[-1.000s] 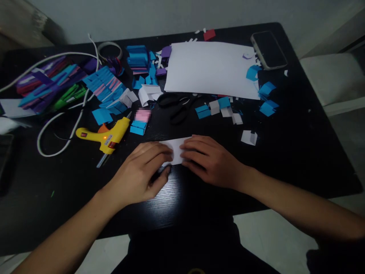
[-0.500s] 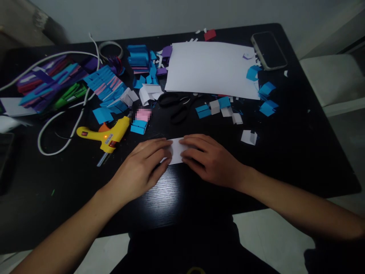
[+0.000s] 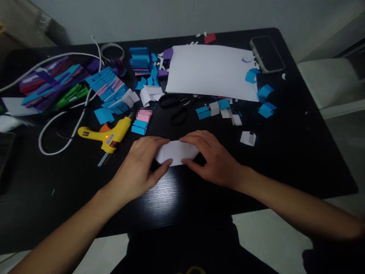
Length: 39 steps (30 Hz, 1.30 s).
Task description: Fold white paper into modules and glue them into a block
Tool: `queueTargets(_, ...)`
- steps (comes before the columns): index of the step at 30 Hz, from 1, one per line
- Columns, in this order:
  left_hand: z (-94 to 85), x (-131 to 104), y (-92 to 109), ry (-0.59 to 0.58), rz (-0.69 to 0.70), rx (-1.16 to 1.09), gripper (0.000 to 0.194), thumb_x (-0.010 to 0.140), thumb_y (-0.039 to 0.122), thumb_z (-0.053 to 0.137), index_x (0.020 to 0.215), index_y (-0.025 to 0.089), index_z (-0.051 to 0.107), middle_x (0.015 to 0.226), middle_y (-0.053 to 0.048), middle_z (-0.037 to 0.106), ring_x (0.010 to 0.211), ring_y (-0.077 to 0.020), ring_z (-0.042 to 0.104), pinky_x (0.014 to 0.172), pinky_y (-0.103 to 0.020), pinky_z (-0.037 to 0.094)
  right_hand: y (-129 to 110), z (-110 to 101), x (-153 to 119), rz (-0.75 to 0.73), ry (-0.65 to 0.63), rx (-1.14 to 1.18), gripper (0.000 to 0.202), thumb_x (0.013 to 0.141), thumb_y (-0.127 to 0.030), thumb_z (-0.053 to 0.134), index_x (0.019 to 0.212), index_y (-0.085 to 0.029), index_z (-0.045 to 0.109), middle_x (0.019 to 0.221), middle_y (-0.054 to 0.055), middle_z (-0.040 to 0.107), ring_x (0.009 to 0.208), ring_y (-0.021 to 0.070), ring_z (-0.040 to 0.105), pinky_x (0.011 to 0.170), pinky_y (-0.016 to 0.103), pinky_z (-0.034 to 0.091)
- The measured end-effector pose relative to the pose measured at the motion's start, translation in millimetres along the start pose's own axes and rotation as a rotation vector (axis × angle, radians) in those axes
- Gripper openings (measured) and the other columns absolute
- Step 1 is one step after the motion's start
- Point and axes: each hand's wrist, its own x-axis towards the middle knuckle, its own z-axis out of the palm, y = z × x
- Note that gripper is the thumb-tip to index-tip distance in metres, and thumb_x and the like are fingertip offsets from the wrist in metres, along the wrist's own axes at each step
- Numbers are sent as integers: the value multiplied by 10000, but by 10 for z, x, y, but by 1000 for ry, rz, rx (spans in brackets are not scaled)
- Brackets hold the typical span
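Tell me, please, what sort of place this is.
Most likely an indoor papercraft workspace, perhaps in a home, though that is not certain: a black table holds a yellow hot glue gun, black-handled scissors and folded blue paper pieces.

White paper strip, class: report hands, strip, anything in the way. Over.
Left hand, right hand: both gripping white paper strip. Strip: pinched at near and far edges. Nothing seen blocking; yellow glue gun lies left, apart, light lit.

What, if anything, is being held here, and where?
A white paper strip: the left hand and right hand hold its near and far long edges between thumb and fingers.
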Motion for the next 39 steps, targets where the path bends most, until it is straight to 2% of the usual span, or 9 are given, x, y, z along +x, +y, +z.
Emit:
queueTargets(7, -19, -44, 0, 68, -77, -166, 367, 923, 271, 739, 1260, 222, 602, 1139, -41, 688, 980, -183, 663, 777, -285, 544, -25, -39, 12, 118, 65, 211, 620, 833, -153, 794, 1384, -254, 530, 1314, 93, 651, 1187, 268, 657, 1022, 474, 567)
queueTargets(12, -36, -36, 35, 248, -16, -256, 291, 880, 131, 766, 1144, 202, 665, 1105, -43, 675, 1031, -177, 658, 863, -300, 553, -10, -53, 34, 334, 88, 543, 908, 739, -184, 893, 1504, -314, 422, 1449, 96, 588, 1203, 263, 675, 1012, 454, 594)
queueTargets(14, -52, -43, 60, 342, 55, -238, 308, 844, 66, 780, 1112, 181, 680, 1079, -49, 680, 1014, -179, 668, 873, -312, 560, -8, -82, 49, 363, 59, 661, 835, 750, -203, 893, 1468, -297, 477, 1313, 69, 690, 1149, 244, 707, 1004, 437, 598)
queueTargets(16, -71, -61, 81, 384, 148, -224, 333, 815, 8, 776, 1098, 161, 690, 1058, -55, 695, 968, -173, 685, 848, -305, 573, -15, -119, 62, 356, 35, 707, 561, 805, -205, 851, 1315, -268, 625, 1123, 32, 766, 1048, 218, 742, 980, 411, 603)
queueTargets(19, -96, -91, 97, 306, 280, -236, 349, 816, -52, 717, 1112, 130, 690, 1054, -78, 709, 956, -180, 706, 812, -297, 597, -22, -160, 73, 302, 55, 652, 164, 864, -140, 760, 989, -247, 769, 1091, 24, 778, 1059, 208, 739, 998, 400, 584)
queueTargets(23, -106, -104, 95, 189, 405, -285, 305, 842, -54, 653, 1114, 81, 687, 1002, -120, 713, 999, -236, 713, 828, -362, 621, 2, -175, 104, 469, 115, 821, 233, 913, -139, 668, 1087, -259, 766, 1295, 44, 725, 1202, 217, 692, 1054, 416, 557)
queueTargets(28, -109, -106, 115, 174, 489, -176, 196, 929, 34, 630, 1108, 66, 702, 972, -124, 746, 1006, -234, 724, 876, -386, 620, 12, -210, 174, 803, 34, 1181, 274, 990, -390, 626, 1188, -225, 717, 1221, 94, 761, 1077, 216, 735, 962, 413, 593)
queueTargets(33, -110, -115, 139, 119, 558, -60, 193, 939, 61, 618, 1096, 126, 709, 966, -70, 776, 1039, -215, 725, 949, -375, 605, -20, -211, 161, 728, -55, 1041, 406, 699, -277, 925, 1068, -227, 764, 1167, 47, 762, 1076, 199, 708, 958, 355, 573)
queueTargets(39, -117, -125, 172, 197, 378, -166, 311, 838, 138, 608, 1140, 149, 682, 1224, -137, 686, 1199, -293, 650, 1062, -510, 532, -72, -154, 95, 595, 42, 903, 214, 769, -292, 887, 947, -229, 785, 931, 18, 780, 850, 168, 727, 762, 298, 598)
